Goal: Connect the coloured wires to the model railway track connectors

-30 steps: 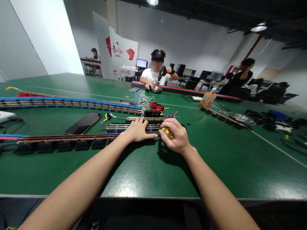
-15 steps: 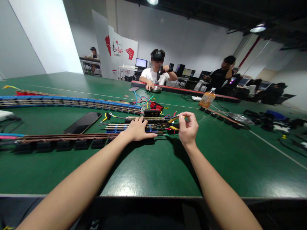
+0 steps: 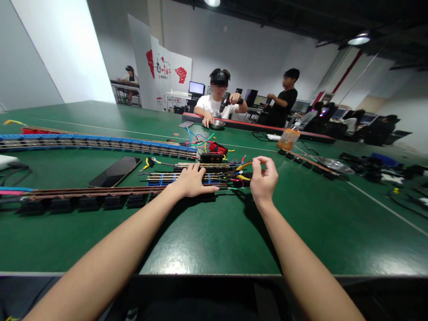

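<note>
My left hand (image 3: pixel 191 180) lies with its fingers spread over a short blue conductor-rail section (image 3: pixel 157 179), its fingertips near a black rail section (image 3: pixel 180 166) behind. My right hand (image 3: pixel 264 180) is closed round the yellow handles of a pair of pliers (image 3: pixel 246 166). The pliers' dark jaws are among the wire ends at the right end of the rails; what they touch is too small to tell. A ring terminal (image 3: pixel 240 172) shows close to the handles. In front runs a longer copper-coloured rail (image 3: pixel 90 191) on black holders, partly under my left wrist.
A phone (image 3: pixel 116 171) lies left of the rails. Behind them curves a long blue rail (image 3: pixel 83 142), ending near a red part with loose wires (image 3: pixel 217 148). A bottle (image 3: pixel 288 138) stands at the back right. Across the table a person (image 3: pixel 219 100) holds a power tool.
My right hand has shifted slightly right with the pliers, and their handles look a little wider apart. My left hand stays put. A person in black in the background has turned and moved left.
</note>
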Demonstrator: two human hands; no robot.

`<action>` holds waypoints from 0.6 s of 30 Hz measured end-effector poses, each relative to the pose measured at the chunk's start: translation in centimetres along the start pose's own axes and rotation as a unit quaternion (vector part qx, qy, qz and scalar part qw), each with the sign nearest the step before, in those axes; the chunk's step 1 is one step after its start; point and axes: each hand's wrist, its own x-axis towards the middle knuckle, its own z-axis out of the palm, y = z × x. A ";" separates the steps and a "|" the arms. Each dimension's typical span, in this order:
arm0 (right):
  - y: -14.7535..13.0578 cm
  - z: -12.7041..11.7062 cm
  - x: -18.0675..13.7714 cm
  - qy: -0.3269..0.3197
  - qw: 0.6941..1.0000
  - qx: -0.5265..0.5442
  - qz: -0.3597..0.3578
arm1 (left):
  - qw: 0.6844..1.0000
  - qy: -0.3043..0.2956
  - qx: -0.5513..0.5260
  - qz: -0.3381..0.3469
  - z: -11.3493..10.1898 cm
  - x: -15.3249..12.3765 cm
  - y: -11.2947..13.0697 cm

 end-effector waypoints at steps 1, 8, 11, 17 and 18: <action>-0.1 0.0 -0.1 -0.005 1.000 -0.007 -0.008 | 1.000 0.000 0.002 0.000 0.0 0.0 0.0; -0.6 0.0 -0.1 -0.094 0.991 0.094 0.025 | 1.000 -0.004 0.003 -0.002 0.1 0.0 0.0; -0.7 -0.1 -0.1 -0.099 0.990 0.097 -0.019 | 1.000 -0.003 0.004 -0.001 0.1 0.0 0.0; -0.5 -0.2 -0.1 -0.072 0.997 0.021 -0.029 | 1.000 -0.001 0.005 0.001 0.2 0.1 -0.1; -0.4 -0.2 0.0 -0.065 0.997 0.020 -0.026 | 1.000 0.001 0.006 0.002 0.2 0.1 -0.1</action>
